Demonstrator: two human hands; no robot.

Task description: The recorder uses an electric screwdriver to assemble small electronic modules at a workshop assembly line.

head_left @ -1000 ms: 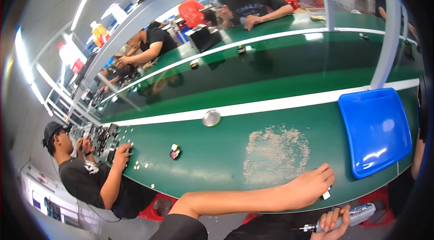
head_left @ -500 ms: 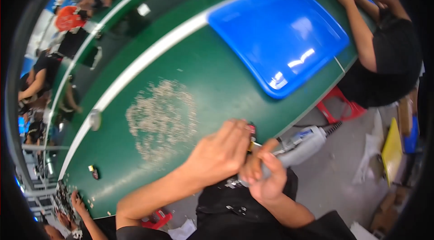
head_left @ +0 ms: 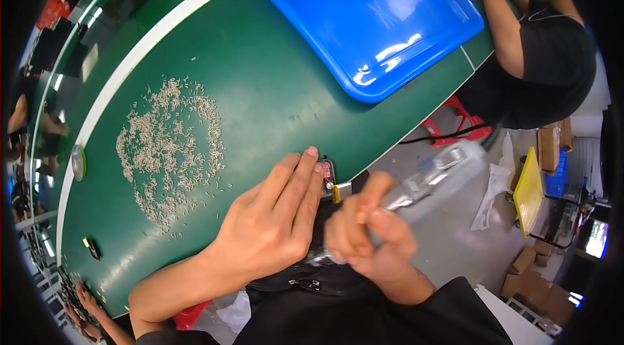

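Observation:
My left hand [head_left: 270,221] rests by the table's near edge, its outstretched fingers pressed together against a small black device housing [head_left: 329,168]. Red circuitry shows inside the housing. A small silver battery-like block [head_left: 342,191] with a yellow end sits at its lower side; my left thumb is hidden. My right hand [head_left: 374,234] is wrapped round a grey electric screwdriver [head_left: 439,176], smeared by motion. The tool slants, its corded end up to the right and its front end low beside my left hand. Left of my hands, many tiny silvery screw-like pieces [head_left: 166,150] lie scattered.
A big blue plastic tub or lid [head_left: 377,26] covers the table's far right. A similar small black device [head_left: 91,249] and a round tin [head_left: 78,162] lie at left. One co-worker [head_left: 552,52] sits at right near a red stool [head_left: 455,124]; another's hand [head_left: 88,299] is lower left.
The view has shifted, so the table and scattered pieces appear farther left. The screwdriver stays in my right hand, and my left fingers remain at the black device, which now shows more clearly.

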